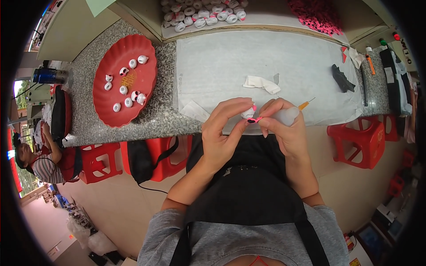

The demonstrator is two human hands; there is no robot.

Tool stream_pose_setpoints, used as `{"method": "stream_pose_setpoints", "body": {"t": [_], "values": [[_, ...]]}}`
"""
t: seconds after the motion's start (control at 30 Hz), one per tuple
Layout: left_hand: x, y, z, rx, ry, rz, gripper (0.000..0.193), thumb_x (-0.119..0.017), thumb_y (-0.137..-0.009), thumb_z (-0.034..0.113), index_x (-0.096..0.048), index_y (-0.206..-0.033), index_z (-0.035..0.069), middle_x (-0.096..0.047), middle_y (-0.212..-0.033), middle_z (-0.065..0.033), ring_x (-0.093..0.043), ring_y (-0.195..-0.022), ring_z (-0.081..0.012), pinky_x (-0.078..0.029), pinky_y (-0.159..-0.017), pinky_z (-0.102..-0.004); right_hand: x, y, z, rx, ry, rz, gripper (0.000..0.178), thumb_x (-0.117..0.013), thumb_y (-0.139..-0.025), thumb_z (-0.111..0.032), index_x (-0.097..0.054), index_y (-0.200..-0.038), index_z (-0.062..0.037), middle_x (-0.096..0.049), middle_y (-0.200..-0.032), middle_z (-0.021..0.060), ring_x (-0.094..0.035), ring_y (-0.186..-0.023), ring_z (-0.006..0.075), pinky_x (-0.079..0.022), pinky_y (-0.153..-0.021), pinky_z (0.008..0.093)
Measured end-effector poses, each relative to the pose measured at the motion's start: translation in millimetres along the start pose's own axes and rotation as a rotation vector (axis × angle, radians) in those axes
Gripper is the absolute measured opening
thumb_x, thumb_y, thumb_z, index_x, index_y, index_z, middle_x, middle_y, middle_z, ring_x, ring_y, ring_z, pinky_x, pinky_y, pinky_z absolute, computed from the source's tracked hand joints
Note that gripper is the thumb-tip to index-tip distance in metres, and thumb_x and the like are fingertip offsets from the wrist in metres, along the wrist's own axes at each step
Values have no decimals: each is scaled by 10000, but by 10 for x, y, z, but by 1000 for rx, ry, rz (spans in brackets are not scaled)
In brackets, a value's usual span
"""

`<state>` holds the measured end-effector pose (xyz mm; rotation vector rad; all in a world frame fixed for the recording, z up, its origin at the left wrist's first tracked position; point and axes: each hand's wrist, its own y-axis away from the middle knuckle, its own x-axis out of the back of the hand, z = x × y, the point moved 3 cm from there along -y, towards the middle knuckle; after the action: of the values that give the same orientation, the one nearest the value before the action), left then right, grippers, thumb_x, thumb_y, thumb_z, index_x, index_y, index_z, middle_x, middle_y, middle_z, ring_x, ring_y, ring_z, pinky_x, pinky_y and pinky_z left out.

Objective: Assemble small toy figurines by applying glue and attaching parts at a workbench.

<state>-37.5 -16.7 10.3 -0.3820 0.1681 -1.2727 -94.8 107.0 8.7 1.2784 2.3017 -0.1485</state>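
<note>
Just above the table's front edge, my left hand grips a small white rounded figurine head with a pink mark, between thumb and fingers. Right below that head is a small pink-and-black piece, pinched by the thumb and forefinger of my right hand; it looks to be touching the head. The same right hand also keeps a translucent white squeeze bottle against its palm. The bottle's orange needle tip points away to the upper right. My left fingers partly cover the head.
White paper covers the worktop, with a crumpled tissue and a black scrap on it. To the left, a red scalloped tray carries several white heads. A shelf behind holds more heads and pink pieces. Red stools stand below.
</note>
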Motion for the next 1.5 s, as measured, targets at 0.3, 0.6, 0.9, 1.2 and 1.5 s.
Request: {"method": "stream_pose_setpoints", "body": {"t": [0.3, 0.6, 0.9, 1.2, 1.5], "values": [[-24, 10, 1, 21, 29, -13, 311, -513, -661, -120, -488, -955, -24, -489, -1004, -150, -470, -951, -205, -369, -817, -285, 13, -8, 31, 5, 1, 38, 93, -600, -660, 11, -516, -690, -11, -522, -683, 47, -450, -531, 72, -357, -449, 186], [-21, 12, -18, 43, 61, -40, 310, -513, -663, -119, -484, -957, -25, -485, -1010, -160, -470, -958, -211, -370, -827, -291, -1, -3, 4, 16, 60, 19, 92, -559, -653, 47, -489, -691, 0, -480, -701, 81, -451, -550, 103, -362, -440, 192], [-12, 11, -4, 199, 319, -6, 288, -532, -691, -49, -468, -971, -27, -486, -1005, -172, -474, -941, -200, -364, -819, -290, -55, 16, 6, 62, 95, 26, 115, -561, -645, 62, -486, -700, -5, -479, -704, 84, -451, -543, 95, -353, -431, 184], [-20, 47, 22, 255, 501, 3, 228, -522, -721, -12, -482, -944, -25, -497, -982, -179, -490, -899, -191, -385, -786, -279, -111, 35, -74, 114, 102, -35, 308, -604, -607, 48, -482, -886, 0, -486, -676, 46, -451, -539, 74, -342, -423, 166], [-23, 99, -12, 363, 611, -60, 229, -519, -723, -38, -510, -952, -34, -507, -993, -124, -465, -962, -195, -347, -857, -304, -50, 41, 17, 42, 107, -99, 268, -625, -638, 14, -548, -894, 5, -551, -750, 40, -455, -556, 50, -356, -456, 164]]}}
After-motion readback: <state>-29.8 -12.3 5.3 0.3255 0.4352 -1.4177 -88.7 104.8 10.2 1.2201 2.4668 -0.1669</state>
